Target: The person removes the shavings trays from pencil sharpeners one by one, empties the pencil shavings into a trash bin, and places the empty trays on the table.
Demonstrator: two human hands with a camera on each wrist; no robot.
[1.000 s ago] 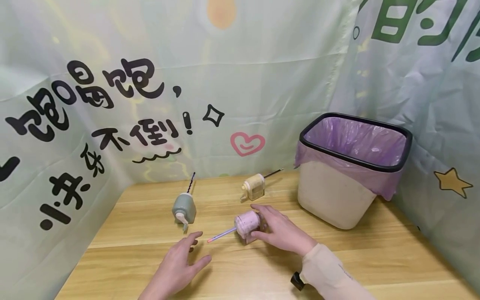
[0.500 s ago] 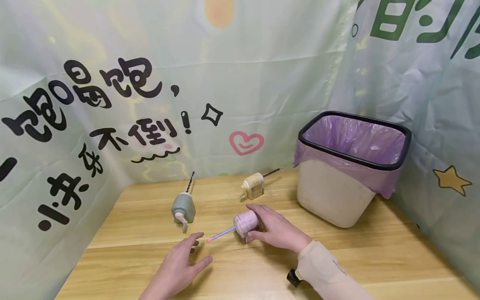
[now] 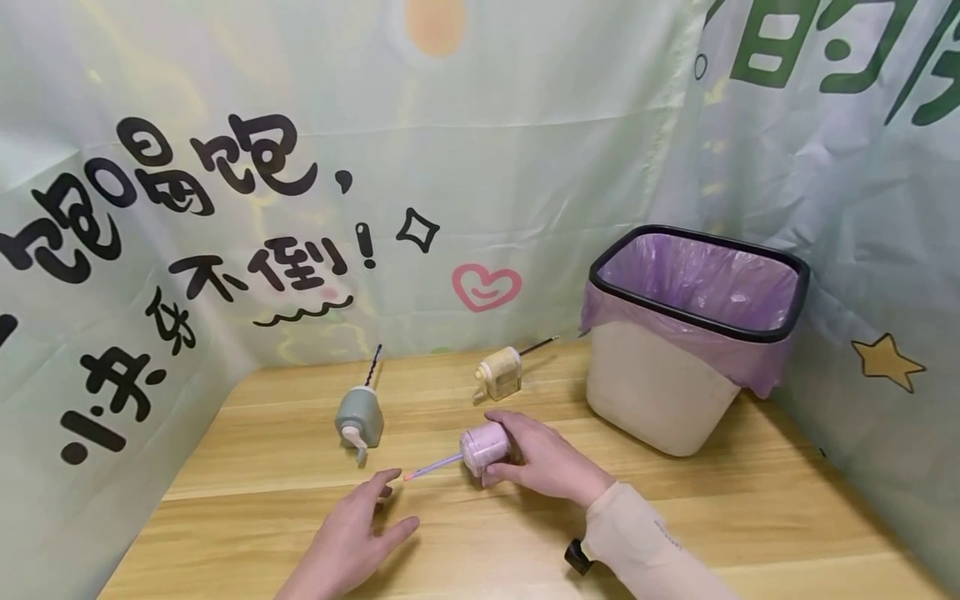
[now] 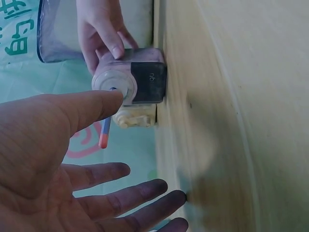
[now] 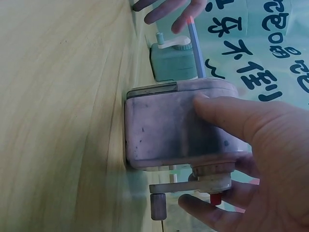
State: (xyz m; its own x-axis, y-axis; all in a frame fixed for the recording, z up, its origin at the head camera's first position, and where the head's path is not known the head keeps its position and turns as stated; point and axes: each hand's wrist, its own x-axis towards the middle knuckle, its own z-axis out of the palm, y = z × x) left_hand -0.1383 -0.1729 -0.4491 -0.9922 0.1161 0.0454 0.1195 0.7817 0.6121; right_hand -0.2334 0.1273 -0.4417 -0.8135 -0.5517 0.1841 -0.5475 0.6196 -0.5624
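Note:
A pale pink crank pencil sharpener (image 3: 486,443) stands on the wooden table, a bluish pencil (image 3: 435,467) with a reddish end sticking out of its front toward the left. My right hand (image 3: 546,460) grips the sharpener from its back right. In the right wrist view the thumb lies along the pink body (image 5: 166,128), while other fingers curl behind, near the crank (image 5: 174,187). To the left of the pencil's end hovers my left hand (image 3: 354,530), fingers spread and holding nothing. Its thumb overlaps the pencil's base in the left wrist view.
Behind to the left is a grey-blue crank sharpener (image 3: 360,412) with a dark twisted pencil. A cream-yellow sharpener (image 3: 501,372) with a black pencil lies further back. A bin (image 3: 652,383) lined with a purple bag stands at the right. Printed cloth (image 3: 420,150) borders the table (image 3: 247,467).
My right hand has moved left over the pink sharpener and closed further around it. The left hand keeps nearly the same pose. The head view has turned slightly to the right.

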